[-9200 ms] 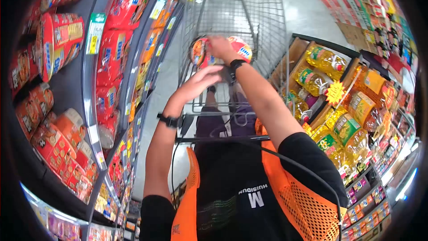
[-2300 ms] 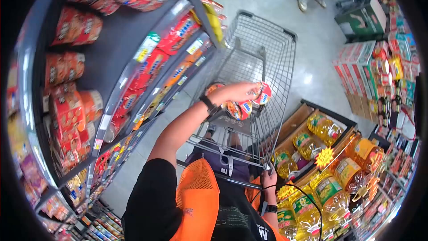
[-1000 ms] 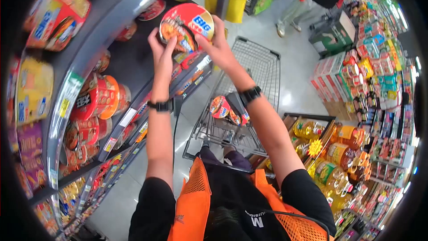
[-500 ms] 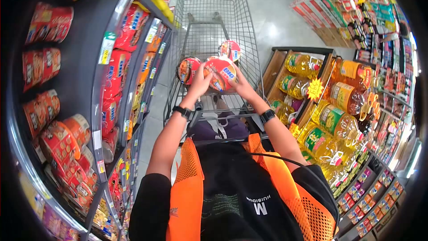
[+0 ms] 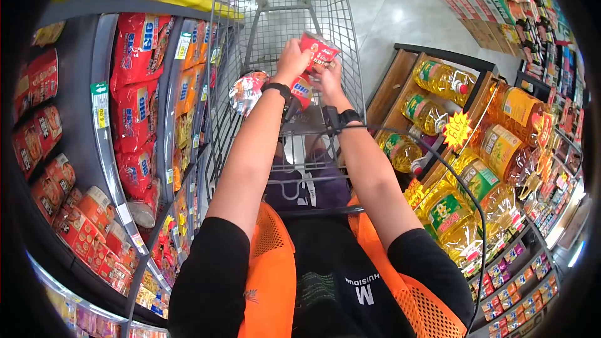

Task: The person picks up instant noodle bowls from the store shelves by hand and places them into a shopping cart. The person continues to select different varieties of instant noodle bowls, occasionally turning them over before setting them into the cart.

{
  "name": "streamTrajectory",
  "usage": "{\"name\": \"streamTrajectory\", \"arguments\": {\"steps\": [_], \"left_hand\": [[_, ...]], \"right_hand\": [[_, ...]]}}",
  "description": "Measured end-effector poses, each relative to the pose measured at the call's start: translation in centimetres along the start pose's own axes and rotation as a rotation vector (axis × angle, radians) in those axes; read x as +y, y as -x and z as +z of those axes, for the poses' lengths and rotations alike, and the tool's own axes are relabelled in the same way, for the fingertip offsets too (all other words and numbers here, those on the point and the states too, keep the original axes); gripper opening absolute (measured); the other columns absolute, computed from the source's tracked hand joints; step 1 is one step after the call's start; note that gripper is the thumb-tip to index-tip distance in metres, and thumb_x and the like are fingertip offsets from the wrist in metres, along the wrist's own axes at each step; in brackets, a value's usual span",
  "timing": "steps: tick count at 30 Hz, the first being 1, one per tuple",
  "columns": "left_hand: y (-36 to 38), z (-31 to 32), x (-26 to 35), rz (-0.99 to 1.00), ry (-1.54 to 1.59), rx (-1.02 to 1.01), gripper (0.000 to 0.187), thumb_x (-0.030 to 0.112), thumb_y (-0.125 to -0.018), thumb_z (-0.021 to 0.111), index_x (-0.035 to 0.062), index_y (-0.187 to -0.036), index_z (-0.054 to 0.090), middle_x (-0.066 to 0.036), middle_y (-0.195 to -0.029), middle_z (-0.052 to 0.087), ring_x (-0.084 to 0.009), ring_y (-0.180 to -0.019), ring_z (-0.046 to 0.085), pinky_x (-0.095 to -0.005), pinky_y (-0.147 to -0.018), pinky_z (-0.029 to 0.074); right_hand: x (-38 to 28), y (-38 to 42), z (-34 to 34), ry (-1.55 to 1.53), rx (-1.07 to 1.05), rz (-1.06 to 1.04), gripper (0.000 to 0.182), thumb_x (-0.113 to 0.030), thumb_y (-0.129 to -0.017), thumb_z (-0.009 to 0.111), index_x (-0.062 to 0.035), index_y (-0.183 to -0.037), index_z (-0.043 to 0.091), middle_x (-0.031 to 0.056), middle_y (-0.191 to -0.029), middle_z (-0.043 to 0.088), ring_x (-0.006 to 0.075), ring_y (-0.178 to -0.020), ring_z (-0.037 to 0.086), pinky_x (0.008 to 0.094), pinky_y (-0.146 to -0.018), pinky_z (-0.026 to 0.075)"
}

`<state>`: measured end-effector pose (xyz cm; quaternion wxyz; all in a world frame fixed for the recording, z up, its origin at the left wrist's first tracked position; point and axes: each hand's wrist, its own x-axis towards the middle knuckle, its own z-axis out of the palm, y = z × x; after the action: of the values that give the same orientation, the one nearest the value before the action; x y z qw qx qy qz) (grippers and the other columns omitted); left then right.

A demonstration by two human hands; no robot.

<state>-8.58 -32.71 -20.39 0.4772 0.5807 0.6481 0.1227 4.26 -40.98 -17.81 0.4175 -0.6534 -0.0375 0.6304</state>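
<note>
Red and white, the noodle bowl (image 5: 317,50) sits in the upper middle of the head view, above the wire cart (image 5: 350,37). The left hand (image 5: 292,61) grasps its near edge and the right hand (image 5: 328,75) closes on it from below — both grips firm. Two more bowls (image 5: 247,91) lie just lower left in the cart. A likely risk: set down tilted against those, it could roll and dent — its lid looks thin.
</note>
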Motion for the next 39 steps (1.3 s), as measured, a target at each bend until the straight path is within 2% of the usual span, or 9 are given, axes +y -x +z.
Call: {"name": "streamTrajectory", "arguments": {"steps": [5, 12, 16, 17, 25, 28, 31, 34, 39], "left_hand": [[-1.1, -0.2, 1.2, -0.135, -0.03, 0.044, 0.078, 0.059, -0.092, 0.065, 0.0025, -0.144, 0.05, -0.03, -0.142, 0.056, -0.0447, -0.134, 0.056, -0.0509, -0.11, 0.046], [-3.6, 1.1, 0.5, -0.224, 0.037, -0.014, 0.084, 0.061, -0.089, 0.066, -0.0046, -0.139, 0.05, -0.033, -0.133, 0.064, -0.0442, -0.125, 0.064, -0.0476, -0.107, 0.049], [-3.6, 1.7, -1.8, -0.02, 0.585, -0.041, 0.078, 0.035, -0.079, 0.083, -0.0046, -0.138, 0.051, -0.031, -0.128, 0.066, -0.0446, -0.12, 0.065, -0.0476, -0.105, 0.05], [-4.3, 2.4, -3.5, 0.066, 0.316, 0.012, 0.081, 0.007, -0.077, 0.081, -0.0007, -0.149, 0.044, -0.027, -0.133, 0.066, -0.0363, -0.123, 0.066, -0.0419, -0.1, 0.054], [2.1, 3.4, -3.5, 0.037, 0.103, -0.129, 0.098, 0.025, -0.086, 0.071, -0.0135, -0.159, 0.017, -0.035, -0.137, 0.061, -0.0425, -0.125, 0.065, -0.0469, -0.105, 0.051], [4.4, 2.0, -2.5, 0.016, -0.093, -0.118, 0.074, 0.022, -0.089, 0.065, -0.0001, -0.154, 0.039, -0.034, -0.124, 0.065, -0.049, -0.119, 0.062, -0.0545, -0.102, 0.05], [8.8, -5.6, 0.2, 0.103, 0.122, -0.369, 0.052, 0.027, -0.092, 0.068, 0.0036, -0.138, 0.064, -0.024, -0.131, 0.068, -0.0398, -0.118, 0.067, -0.0459, -0.099, 0.054], [15.4, -13.6, 2.7, 0.092, 0.441, -0.379, 0.05, 0.03, -0.104, 0.065, 0.0017, -0.144, 0.056, -0.014, -0.131, 0.07, -0.021, -0.114, 0.068, -0.0341, -0.093, 0.055], [29.2, -25.2, 1.6, 0.257, 0.792, 0.077, 0.041, 0.018, -0.106, 0.063, 0.0048, -0.144, 0.055, -0.009, -0.128, 0.069, -0.0177, -0.119, 0.065, -0.0338, -0.101, 0.052]], "right_hand": [[-3.1, 0.7, -0.7, 0.117, 0.022, 0.1, 0.085, -0.068, -0.096, 0.058, -0.0162, -0.157, 0.029, 0.0221, -0.155, 0.044, 0.0411, -0.135, 0.052, 0.0623, -0.11, 0.039], [-5.4, -0.1, 1.0, 0.2, 0.067, 0.006, 0.068, -0.016, -0.092, 0.074, -0.0062, -0.15, 0.04, 0.016, -0.137, 0.062, 0.0258, -0.122, 0.065, 0.0437, -0.093, 0.059], [-1.8, 0.6, -0.4, 0.048, 0.014, -0.052, 0.079, -0.003, -0.087, 0.071, -0.0099, -0.153, 0.028, 0.0148, -0.136, 0.059, 0.0271, -0.117, 0.065, 0.0473, -0.089, 0.06], [-0.8, 0.5, -0.8, 0.017, -0.022, -0.019, 0.081, -0.005, -0.089, 0.069, -0.0129, -0.154, 0.023, 0.0135, -0.136, 0.057, 0.028, -0.115, 0.065, 0.0484, -0.087, 0.06], [0.9, 0.9, -4.9, 0.152, -0.17, 0.316, 0.049, -0.04, -0.1, 0.061, -0.019, -0.143, 0.051, 0.0042, -0.142, 0.057, 0.0269, -0.128, 0.054, 0.0516, -0.104, 0.045], [-0.3, 3.2, -6.2, 0.056, -0.233, 0.374, 0.056, -0.041, -0.1, 0.062, -0.0157, -0.147, 0.047, 0.0095, -0.155, 0.043, 0.0329, -0.135, 0.05, 0.0536, -0.106, 0.048], [-1.4, 6.0, -5.3, 0.168, -0.199, 0.428, 0.059, -0.041, -0.099, 0.064, -0.0111, -0.148, 0.046, 0.015, -0.152, 0.046, 0.0339, -0.131, 0.055, 0.0512, -0.102, 0.052], [-4.8, 10.1, -4.6, 0.339, -0.429, 0.386, 0.061, -0.039, -0.102, 0.062, -0.0018, -0.149, 0.047, 0.0176, -0.135, 0.064, 0.0284, -0.113, 0.068, 0.0385, -0.09, 0.058], [-6.4, 13.9, -3.2, 0.394, -0.442, 0.192, 0.039, -0.028, -0.106, 0.058, -0.003, -0.136, 0.059, 0.0099, -0.11, 0.074, 0.0182, -0.09, 0.072, 0.0295, -0.08, 0.057]]}}
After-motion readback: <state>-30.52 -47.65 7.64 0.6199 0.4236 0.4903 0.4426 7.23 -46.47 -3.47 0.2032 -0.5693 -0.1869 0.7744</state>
